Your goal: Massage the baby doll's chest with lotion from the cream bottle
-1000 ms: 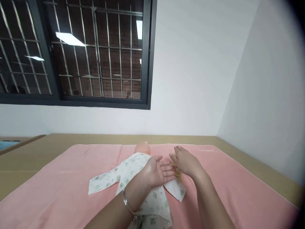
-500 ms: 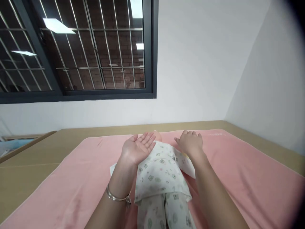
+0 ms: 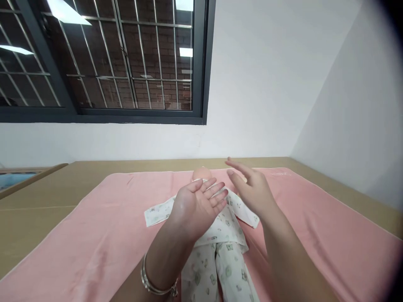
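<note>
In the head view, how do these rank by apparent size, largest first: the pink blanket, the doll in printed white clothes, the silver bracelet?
1. Pink blanket.
2. Doll in printed white clothes, partly hidden by the hands.
3. Silver bracelet, smallest although nearest the camera.

1. A doll (image 3: 209, 218) in a white printed baby suit lies on its back on a pink blanket (image 3: 94, 247), head toward the far wall.
2. The left hand (image 3: 197, 205) is held open, palm up, over the doll's chest, holding nothing.
3. The right hand (image 3: 252, 191) is open, fingers spread, just right of the doll's head.
4. A bracelet (image 3: 154, 285) circles the left wrist.
5. A barred window (image 3: 103, 58) fills the far left wall.
6. The blanket covers a tan surface (image 3: 34, 201).
</note>
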`<state>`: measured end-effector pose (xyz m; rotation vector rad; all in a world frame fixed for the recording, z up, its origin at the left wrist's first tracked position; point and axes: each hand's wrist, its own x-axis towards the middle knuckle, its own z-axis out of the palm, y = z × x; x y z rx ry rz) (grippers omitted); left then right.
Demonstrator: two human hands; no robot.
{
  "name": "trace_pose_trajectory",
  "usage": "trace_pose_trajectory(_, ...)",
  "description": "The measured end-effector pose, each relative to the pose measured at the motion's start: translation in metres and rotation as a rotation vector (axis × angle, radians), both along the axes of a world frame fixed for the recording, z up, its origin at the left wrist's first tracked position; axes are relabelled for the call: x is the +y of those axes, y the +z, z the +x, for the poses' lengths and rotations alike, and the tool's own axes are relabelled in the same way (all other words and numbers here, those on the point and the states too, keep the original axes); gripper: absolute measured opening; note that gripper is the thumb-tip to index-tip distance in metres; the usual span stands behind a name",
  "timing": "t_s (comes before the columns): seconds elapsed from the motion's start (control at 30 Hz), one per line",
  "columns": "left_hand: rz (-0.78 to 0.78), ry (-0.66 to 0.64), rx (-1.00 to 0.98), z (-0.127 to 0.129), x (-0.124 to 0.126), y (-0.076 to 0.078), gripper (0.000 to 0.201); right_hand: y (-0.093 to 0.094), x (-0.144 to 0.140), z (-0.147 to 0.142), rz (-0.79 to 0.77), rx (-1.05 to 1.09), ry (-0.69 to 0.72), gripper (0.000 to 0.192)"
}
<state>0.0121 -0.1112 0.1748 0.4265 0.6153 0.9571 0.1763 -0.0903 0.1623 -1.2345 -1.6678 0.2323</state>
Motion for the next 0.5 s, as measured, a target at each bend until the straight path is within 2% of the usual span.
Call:
trace_pose_trajectory(0.1,0.097,-0.173,-0.048,-0.001,-0.008,0.005,0.058,-0.004,-0.014,-0.025,0.090,-0.114,0.139,0.044)
trace_pose_trajectory(0.17,0.175,-0.220,-0.079,-0.008,-0.010,0.009,0.063,-0.010,-0.017,-0.039,0.129,-0.252,0.200,0.051)
trace_pose_trajectory(0.27,0.227,-0.158,-0.052,-0.021,-0.010,0.016,0.065,-0.019,-0.023,-0.056,0.160,-0.385,0.260,0.060)
trace_pose_trajectory(0.37,0.201,-0.066,0.032,-0.027,-0.007,0.020,0.069,-0.024,-0.034,-0.068,0.192,-0.426,0.326,0.066)
trace_pose_trajectory(0.43,0.169,0.018,0.075,-0.023,-0.004,0.019,0.070,-0.025,-0.043,-0.072,0.210,-0.423,0.380,0.072)
trace_pose_trajectory(0.5,0.179,0.086,0.086,-0.013,0.000,0.011,0.069,-0.025,-0.051,-0.073,0.219,-0.398,0.434,0.078)
